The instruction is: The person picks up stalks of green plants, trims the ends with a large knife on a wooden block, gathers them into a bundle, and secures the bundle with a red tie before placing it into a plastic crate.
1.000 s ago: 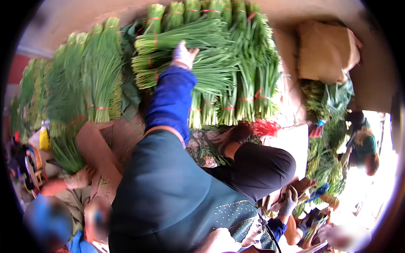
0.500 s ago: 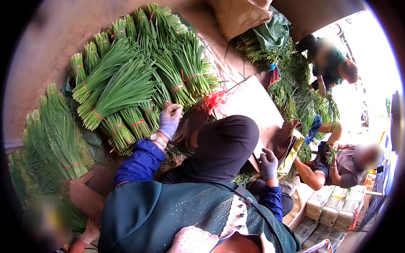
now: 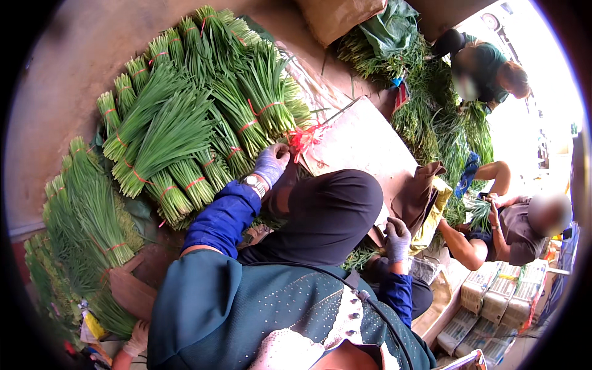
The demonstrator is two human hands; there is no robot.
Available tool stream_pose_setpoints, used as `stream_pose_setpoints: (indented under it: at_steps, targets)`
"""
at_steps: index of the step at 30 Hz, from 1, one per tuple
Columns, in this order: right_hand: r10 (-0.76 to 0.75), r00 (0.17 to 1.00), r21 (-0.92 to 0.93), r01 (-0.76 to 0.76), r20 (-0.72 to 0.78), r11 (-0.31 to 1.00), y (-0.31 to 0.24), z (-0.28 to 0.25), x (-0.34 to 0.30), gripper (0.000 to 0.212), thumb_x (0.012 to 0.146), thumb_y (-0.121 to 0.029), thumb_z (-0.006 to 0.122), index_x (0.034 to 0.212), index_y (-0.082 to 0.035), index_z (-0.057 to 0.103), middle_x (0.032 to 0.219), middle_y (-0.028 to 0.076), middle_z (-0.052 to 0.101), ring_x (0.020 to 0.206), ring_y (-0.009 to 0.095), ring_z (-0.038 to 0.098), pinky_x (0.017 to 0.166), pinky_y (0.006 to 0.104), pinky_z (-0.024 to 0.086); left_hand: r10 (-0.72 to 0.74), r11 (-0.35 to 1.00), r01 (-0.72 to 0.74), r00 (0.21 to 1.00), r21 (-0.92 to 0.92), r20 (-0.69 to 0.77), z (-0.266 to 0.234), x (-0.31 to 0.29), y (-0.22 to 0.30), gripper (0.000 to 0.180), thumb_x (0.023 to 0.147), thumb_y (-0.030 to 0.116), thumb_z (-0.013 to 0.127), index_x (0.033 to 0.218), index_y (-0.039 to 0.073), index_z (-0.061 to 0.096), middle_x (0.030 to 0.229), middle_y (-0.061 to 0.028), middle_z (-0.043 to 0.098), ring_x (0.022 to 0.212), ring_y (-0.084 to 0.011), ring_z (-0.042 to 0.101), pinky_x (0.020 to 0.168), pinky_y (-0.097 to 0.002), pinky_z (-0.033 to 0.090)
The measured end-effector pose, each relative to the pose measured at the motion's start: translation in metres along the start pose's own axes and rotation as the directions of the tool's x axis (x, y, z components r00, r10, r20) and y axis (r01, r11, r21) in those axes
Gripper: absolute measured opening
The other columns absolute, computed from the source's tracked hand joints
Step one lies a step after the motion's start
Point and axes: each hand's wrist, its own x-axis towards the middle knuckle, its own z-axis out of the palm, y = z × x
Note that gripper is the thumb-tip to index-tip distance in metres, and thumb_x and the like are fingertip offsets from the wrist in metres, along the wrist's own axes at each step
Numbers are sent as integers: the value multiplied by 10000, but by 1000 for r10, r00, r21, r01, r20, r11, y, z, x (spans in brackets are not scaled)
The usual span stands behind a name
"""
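My left hand (image 3: 271,165), in a pale purple glove with a watch at the wrist, has its fingers drawn together beside a cluster of red ties (image 3: 306,140). What is between the fingertips, if anything, is too small to tell. The ties lie at the edge of a pale board (image 3: 364,135) beyond my raised knee. My right hand (image 3: 398,239), also gloved, is curled closed near a brown cloth (image 3: 416,191); its grip is hidden. Ahead and left lies a big heap of garlic chive bundles (image 3: 172,132), bound with red bands.
More chive bundles (image 3: 92,203) lie at the far left, near another person's gloved hand (image 3: 137,339). On the right, two people handle loose greens (image 3: 453,135). Paper-wrapped blocks (image 3: 502,290) are stacked at the lower right. A brown sack (image 3: 339,18) stands at the back.
My left hand has moved right, from the chive bundles to the red ties. My right hand stays nearly in place. The view has shifted slightly.
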Motion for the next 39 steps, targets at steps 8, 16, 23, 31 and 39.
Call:
stream_pose_setpoints:
  at_steps: [8,16,23,31,39]
  targets:
    - [0,998,2,0,55,1000,-20,30,30,115,933,-112,635,999,-27,677,724,-7,620,522,47,488,466,198,380,210,977,-212,977,31,45,2,0,61,581,789,160,798,1318,83,569,879,-65,640,713,-154,598,702,-308,523]
    - [-220,906,-206,308,362,929,-99,108,98,633,813,-107,737,1384,9,490,979,91,629,714,137,605,648,271,524,195,912,-336,859,234,474,3,98,128,345,833,266,728,1120,77,698,960,-186,707,889,-323,685,803,-404,515]
    - [-527,663,-322,734,531,598,-135,208,160,685,758,-179,813,1348,-19,503,1170,163,641,956,232,666,831,331,544,176,862,-467,642,199,747,21,114,153,309,863,281,698,1095,76,697,978,-159,722,915,-300,687,837,-396,513]
    - [-249,901,-69,291,356,954,-86,222,181,295,836,-19,683,1126,-14,630,934,75,698,814,151,653,728,276,543,121,993,-120,990,-6,68,-20,82,63,136,895,101,674,1004,21,688,851,-43,702,705,-96,623,704,-266,530]
    - [-109,952,-12,118,286,993,-85,215,171,374,849,-48,673,1213,-7,594,965,77,678,767,130,628,645,250,528,77,982,-73,997,176,-15,7,62,68,225,871,253,722,868,30,694,812,-128,670,696,-234,625,684,-340,505]
